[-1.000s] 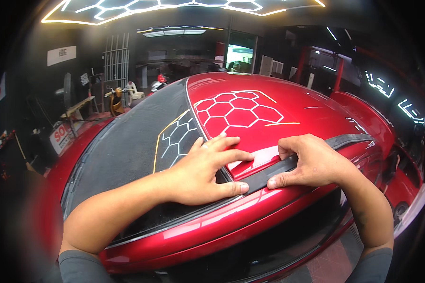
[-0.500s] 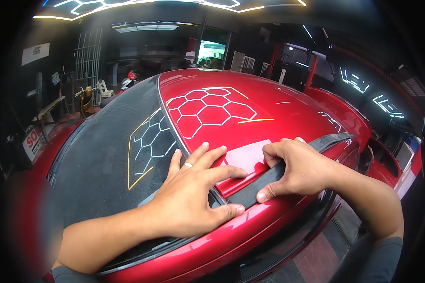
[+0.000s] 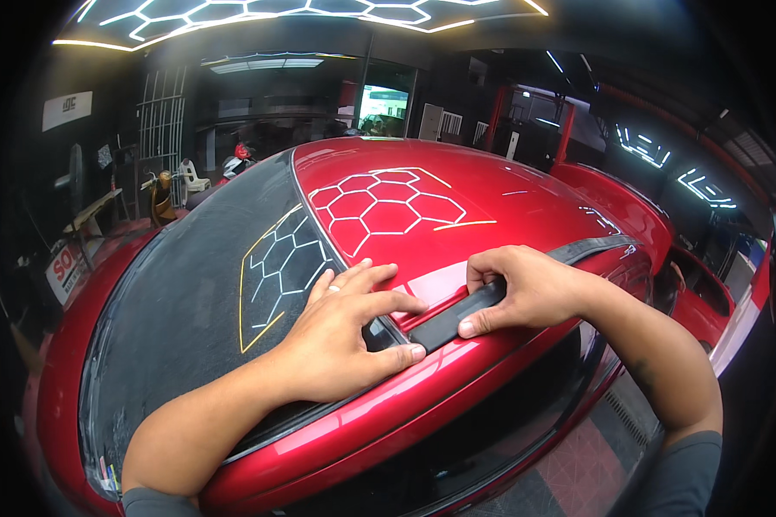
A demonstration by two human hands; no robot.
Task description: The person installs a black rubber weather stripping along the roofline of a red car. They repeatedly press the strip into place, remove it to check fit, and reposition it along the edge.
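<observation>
A black roof trim strip (image 3: pixel 444 327) runs along the near side edge of a glossy red car roof (image 3: pixel 509 185). My right hand (image 3: pixel 530 289) pinches the strip between thumb and curled fingers, a little back from its front end. My left hand (image 3: pixel 341 332), with a ring on one finger, spreads over the corner where the windshield (image 3: pixel 181 302) meets the roof. Its thumb tip lies by the strip's front end, and its index finger reaches onto the red paint. Between my hands, part of the red channel beside the strip shows.
Farther back, the strip's rear part (image 3: pixel 591 247) curves along the roof edge. Another red car part (image 3: pixel 698 297) stands at the right. A white chair (image 3: pixel 194 177) and a motorbike (image 3: pixel 237 161) are at the back left. Hexagonal ceiling lights reflect in the roof and glass.
The view has shifted slightly, showing more windshield. My right hand still grips the strip, whose front part now sits lower and flatter near the channel. My left hand stays spread at the corner.
</observation>
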